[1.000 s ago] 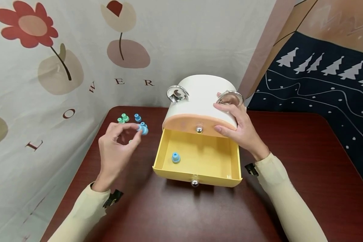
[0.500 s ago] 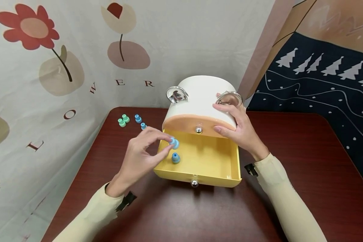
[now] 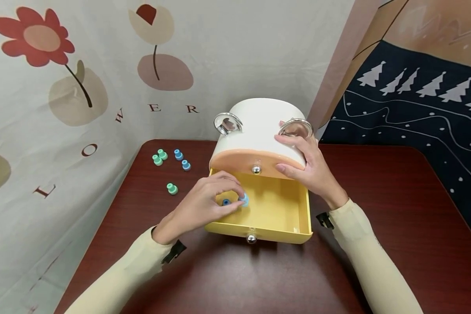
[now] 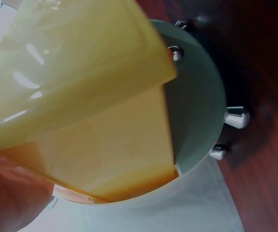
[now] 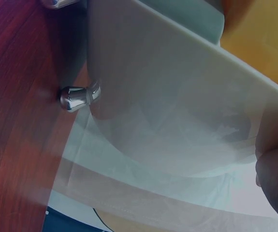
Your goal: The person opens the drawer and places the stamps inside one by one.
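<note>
Head view: from a white cabinet (image 3: 259,115) a yellow drawer (image 3: 276,205) juts below the right hand (image 3: 313,169), whose fingers grip the cabinet's corner. In or just above the drawer, the left hand (image 3: 204,201) pinches a light-blue peg (image 3: 245,200); a darker peg (image 3: 226,202) shows within its fingers' curve.

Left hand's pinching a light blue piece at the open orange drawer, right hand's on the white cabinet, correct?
Wrong drawer: the open one is the yellow drawer, below the closed orange front, as the head view shows. The rest holds: left hand pinching a light blue piece, right hand on the white cabinet.
</note>
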`<state>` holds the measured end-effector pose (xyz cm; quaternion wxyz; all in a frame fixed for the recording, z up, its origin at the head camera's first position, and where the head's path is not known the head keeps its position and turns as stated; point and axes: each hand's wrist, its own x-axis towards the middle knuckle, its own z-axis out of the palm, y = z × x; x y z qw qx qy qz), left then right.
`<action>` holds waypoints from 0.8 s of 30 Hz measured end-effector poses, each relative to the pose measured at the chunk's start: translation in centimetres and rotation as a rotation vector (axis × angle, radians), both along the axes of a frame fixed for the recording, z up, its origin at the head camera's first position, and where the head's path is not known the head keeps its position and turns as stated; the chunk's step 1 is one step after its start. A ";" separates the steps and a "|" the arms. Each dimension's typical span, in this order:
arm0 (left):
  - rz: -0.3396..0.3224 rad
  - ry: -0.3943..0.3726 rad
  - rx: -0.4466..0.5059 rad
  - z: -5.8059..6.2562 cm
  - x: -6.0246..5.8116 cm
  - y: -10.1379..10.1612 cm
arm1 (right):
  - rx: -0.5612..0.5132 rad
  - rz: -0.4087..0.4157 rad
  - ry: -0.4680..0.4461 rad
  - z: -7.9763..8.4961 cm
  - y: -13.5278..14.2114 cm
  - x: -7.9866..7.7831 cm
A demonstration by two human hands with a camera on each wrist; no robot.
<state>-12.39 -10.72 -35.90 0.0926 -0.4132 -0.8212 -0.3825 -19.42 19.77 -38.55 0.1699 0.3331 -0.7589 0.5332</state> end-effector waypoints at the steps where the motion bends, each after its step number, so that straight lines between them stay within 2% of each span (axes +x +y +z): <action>1: -0.012 -0.023 -0.021 0.1 -0.1 0.1 | -0.001 0.000 0.000 0.1 0.0 0.1; 6: -0.044 -0.107 -0.114 0.3 -0.5 0.5 | -0.003 0.002 -0.001 0.1 -0.3 0.1; 13: 0.017 -0.069 -0.325 0.5 -0.7 1.1 | -0.002 -0.001 0.005 0.1 -0.3 0.1; 16: 0.031 -0.059 -0.388 0.7 -0.8 1.4 | -0.002 0.000 0.014 0.0 -0.2 -0.1; 21: 0.030 -0.053 -0.408 0.6 -1.0 1.5 | -0.009 0.009 0.002 -0.2 0.1 -0.1; 24: 0.019 -0.062 -0.350 0.5 -1.0 1.1 | -0.007 0.007 -0.005 -0.3 0.1 0.0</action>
